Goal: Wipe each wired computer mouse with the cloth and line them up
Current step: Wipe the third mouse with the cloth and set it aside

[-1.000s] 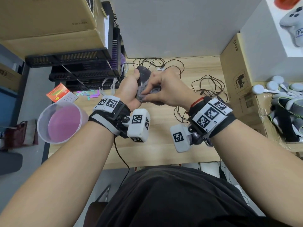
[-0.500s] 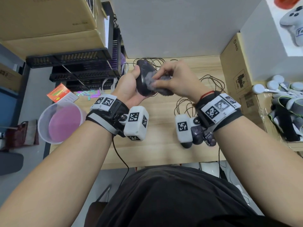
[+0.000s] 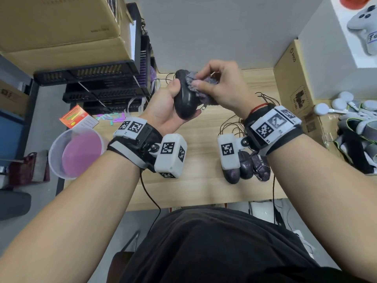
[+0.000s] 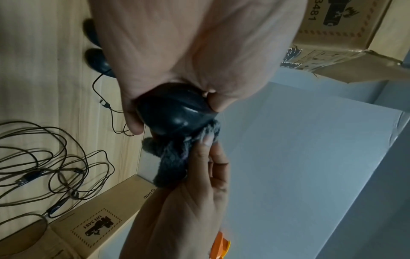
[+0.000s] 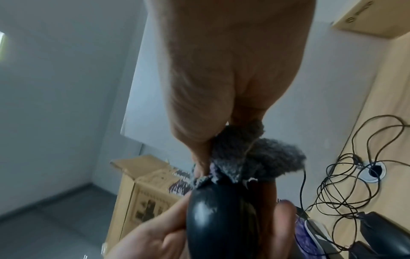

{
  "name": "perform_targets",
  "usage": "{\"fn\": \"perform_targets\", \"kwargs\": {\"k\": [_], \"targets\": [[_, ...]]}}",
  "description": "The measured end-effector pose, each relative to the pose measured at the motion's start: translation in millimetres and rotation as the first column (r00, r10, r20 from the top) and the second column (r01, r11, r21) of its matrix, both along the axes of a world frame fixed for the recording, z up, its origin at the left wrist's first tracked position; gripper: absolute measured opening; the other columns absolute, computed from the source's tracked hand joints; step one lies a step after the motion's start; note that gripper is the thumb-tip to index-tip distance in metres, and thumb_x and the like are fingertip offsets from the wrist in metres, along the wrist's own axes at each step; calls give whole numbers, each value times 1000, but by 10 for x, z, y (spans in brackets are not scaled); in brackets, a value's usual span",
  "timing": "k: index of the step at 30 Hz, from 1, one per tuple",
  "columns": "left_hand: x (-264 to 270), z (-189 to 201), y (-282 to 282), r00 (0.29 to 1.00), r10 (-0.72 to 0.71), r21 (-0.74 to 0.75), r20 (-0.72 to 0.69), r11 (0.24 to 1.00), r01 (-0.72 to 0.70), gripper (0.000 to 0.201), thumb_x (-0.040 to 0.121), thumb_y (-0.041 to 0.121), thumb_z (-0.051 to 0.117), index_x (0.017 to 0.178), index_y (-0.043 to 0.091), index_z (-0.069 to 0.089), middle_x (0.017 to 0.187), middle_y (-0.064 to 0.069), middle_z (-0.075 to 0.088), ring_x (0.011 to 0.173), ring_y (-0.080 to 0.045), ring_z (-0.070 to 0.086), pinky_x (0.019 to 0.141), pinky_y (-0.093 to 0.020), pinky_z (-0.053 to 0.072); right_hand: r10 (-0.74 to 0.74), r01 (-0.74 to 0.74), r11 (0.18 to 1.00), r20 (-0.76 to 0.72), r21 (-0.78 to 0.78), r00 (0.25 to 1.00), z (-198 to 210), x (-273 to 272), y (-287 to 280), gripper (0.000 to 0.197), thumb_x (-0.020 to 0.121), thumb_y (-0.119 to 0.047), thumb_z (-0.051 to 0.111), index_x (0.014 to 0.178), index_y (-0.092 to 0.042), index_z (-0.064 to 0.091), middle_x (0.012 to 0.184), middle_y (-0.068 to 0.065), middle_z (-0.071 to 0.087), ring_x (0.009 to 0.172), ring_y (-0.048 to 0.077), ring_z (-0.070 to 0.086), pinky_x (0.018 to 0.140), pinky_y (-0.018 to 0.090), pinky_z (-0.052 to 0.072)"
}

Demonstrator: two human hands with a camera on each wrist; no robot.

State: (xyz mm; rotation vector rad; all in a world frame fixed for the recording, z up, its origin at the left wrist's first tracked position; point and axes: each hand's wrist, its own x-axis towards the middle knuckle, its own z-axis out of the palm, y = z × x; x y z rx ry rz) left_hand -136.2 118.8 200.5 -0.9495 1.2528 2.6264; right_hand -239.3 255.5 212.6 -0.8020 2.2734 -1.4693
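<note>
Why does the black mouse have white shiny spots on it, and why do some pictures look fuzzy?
Left wrist view: the mouse is glossy, so light glints off it in streaks. Right wrist view: same glare on its top, and the left hand gripping it is blurred. Head view: sharp, but box edges bend from the wide lens.

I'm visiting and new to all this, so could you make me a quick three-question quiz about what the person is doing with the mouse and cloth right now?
1. True or false: the left hand holds the black mouse up off the table.
2. What does the right hand press against the mouse? A) a sponge B) a grey cloth C) a brush
3. Fill in: the mice already set down lie side by side on the table under the person's ____ wrist.

Key: 1 true; 2 B; 3 right.
</note>
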Motion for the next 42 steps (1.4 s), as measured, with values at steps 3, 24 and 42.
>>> {"fn": "perform_targets", "kwargs": {"k": [3,24,42], "targets": [[-10,19,26,999,44,11,8,999,-44,48,112,38,25,137,10,54,105,-13,75,90,-27,73,73,-41,57,168,-167,986,-60,18,984,9,112,-45,19,71,-25,86,75,-27,68,78,-14,62,73,2,59,75,25,51],[-6,-41,3,972,-235,-158,-17,960,229,26,111,31,33,126,15,47,102,-9,62,83,-24,61,67,-32,56,-48,48,999,-5,-1,999,-58,-106,-25,14,83,-24,72,96,-25,68,95,-8,66,92,10,64,91,43,53],[-71,22,-65,1000,-3,-4,11,1000,3,56,111,38,28,148,0,44,138,-26,59,97,-33,70,70,-42,61,239,-237,970,-66,48,969,13,145,-26,17,77,-20,83,85,-32,75,85,1,58,77,10,60,74,25,48]]}}
